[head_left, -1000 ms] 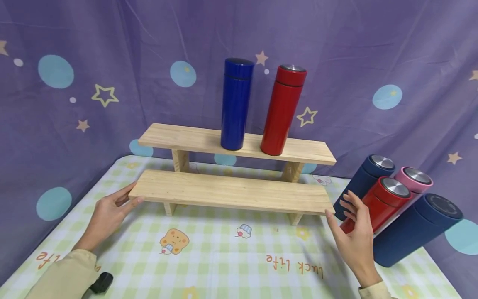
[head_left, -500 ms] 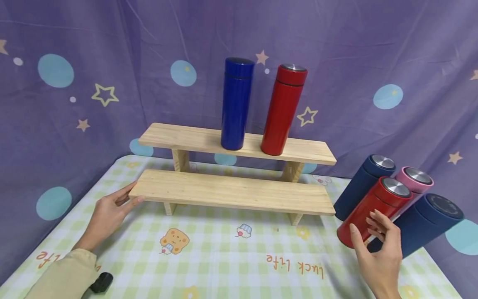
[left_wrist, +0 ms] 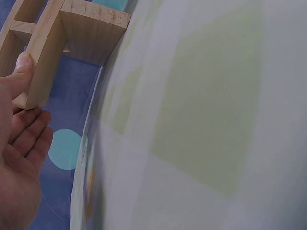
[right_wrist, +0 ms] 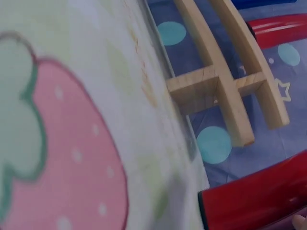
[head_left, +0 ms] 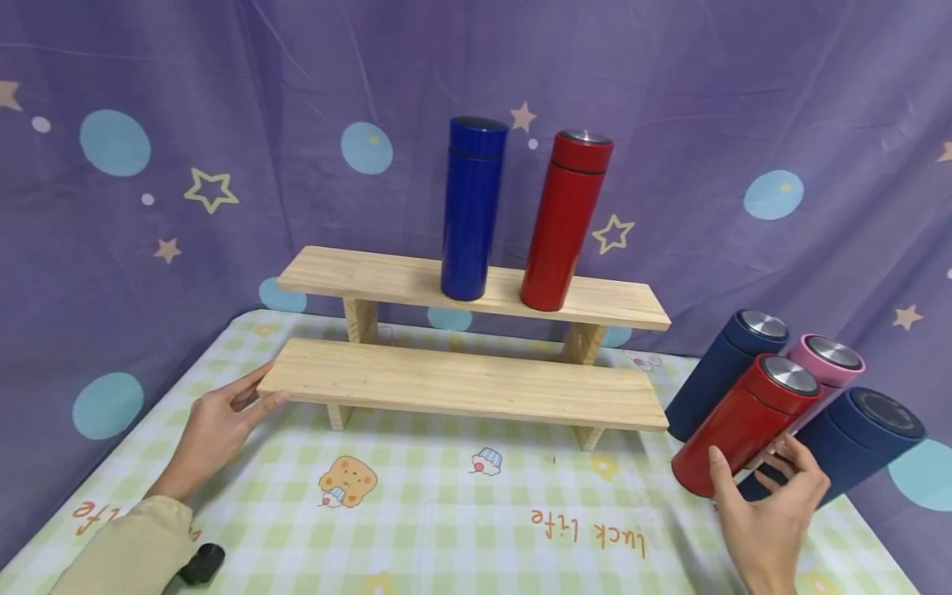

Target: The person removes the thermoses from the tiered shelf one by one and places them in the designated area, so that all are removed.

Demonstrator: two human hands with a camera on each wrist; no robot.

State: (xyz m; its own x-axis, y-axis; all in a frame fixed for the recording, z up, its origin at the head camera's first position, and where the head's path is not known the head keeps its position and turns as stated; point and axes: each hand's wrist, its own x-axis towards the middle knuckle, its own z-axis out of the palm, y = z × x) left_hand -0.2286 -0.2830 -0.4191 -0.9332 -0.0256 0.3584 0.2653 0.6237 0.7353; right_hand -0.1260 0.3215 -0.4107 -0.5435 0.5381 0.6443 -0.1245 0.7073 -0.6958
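Note:
In the head view my left hand (head_left: 223, 417) pinches the left end of the two-tier wooden shelf (head_left: 461, 380), at its lower board. The left wrist view has the thumb (left_wrist: 24, 64) on the board and the fingers by its end. My right hand (head_left: 773, 504) is beside a red thermos (head_left: 744, 421) on the table, thumb near its lower side, fingers curved loosely towards the gap before a dark blue thermos (head_left: 848, 446). In the right wrist view only a fingertip (right_wrist: 300, 222) shows by the red thermos; contact is unclear.
A glossy blue thermos (head_left: 472, 211) and another red thermos (head_left: 565, 223) stand on the upper board. Behind the right-hand group are a second dark blue thermos (head_left: 725, 376) and a pink thermos (head_left: 828, 359). A small black object (head_left: 203, 564) lies near the left sleeve.
My right hand has moved right and down from the shelf's right end to the red thermos, its fingers shifting towards the gap behind. My left hand has stayed at the shelf.

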